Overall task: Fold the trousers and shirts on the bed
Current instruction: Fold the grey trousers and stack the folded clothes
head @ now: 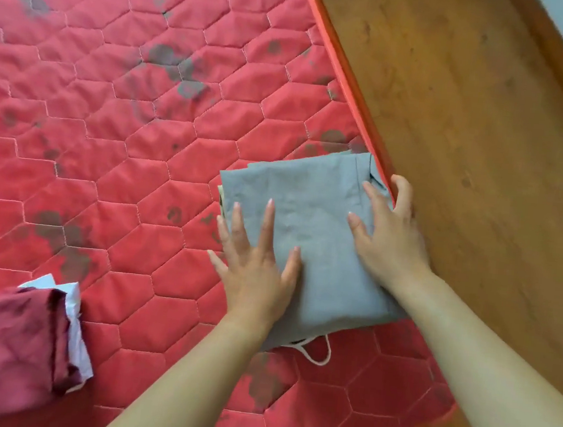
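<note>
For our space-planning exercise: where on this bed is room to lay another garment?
The mattress is bare beyond the maroon garment and left of the folded grey garment. Crowded: the right edge, where left hand and right hand press it.

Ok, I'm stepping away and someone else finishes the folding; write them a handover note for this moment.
Left hand: flat, fingers spread, pressing the folded grey garment.
Right hand: flat on its right side.
It lies on the red mattress at the right edge, beside the wooden surface.
Done: grey piece folded.
To do: the dark red and white clothes, bunched at lower left.
</note>
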The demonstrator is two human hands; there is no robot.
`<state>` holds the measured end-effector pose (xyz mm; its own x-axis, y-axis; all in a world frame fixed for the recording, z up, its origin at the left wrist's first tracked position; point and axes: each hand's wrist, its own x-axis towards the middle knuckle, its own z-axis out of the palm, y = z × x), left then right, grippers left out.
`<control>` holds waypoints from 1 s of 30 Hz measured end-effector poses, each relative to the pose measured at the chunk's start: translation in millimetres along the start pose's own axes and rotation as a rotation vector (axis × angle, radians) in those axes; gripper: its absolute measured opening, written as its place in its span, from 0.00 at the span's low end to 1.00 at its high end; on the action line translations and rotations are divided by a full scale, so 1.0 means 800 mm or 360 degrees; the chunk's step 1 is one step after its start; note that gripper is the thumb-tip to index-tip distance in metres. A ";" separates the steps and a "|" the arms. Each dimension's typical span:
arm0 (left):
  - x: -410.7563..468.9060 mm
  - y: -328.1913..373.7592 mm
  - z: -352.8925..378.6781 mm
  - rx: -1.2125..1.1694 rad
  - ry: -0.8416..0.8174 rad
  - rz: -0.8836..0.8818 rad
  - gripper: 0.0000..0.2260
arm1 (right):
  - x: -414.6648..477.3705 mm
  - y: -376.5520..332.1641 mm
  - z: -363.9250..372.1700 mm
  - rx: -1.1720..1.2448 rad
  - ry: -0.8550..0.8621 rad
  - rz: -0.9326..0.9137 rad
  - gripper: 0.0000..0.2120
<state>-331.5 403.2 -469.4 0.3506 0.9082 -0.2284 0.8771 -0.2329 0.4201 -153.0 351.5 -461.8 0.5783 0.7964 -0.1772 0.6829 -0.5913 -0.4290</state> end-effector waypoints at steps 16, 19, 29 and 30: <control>0.027 -0.012 0.077 0.0196 -0.0051 0.0108 0.24 | 0.001 0.024 0.094 -0.0070 -0.0227 -0.0128 0.24; 0.025 -0.016 0.067 0.0084 0.0091 -0.0067 0.22 | 0.002 0.025 0.084 0.0124 -0.0021 -0.0041 0.22; 0.034 -0.042 0.077 -0.0361 0.0019 -0.0349 0.26 | 0.013 0.044 0.106 0.0382 -0.0204 0.0162 0.29; 0.037 -0.044 0.076 -0.0403 -0.0007 -0.0357 0.27 | 0.018 0.046 0.107 0.0494 -0.0259 0.0162 0.29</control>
<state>-331.9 416.8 -544.5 0.1602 0.9254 -0.3436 0.8232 0.0669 0.5638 -157.6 351.8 -556.0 0.5409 0.7598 -0.3606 0.4428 -0.6218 -0.6459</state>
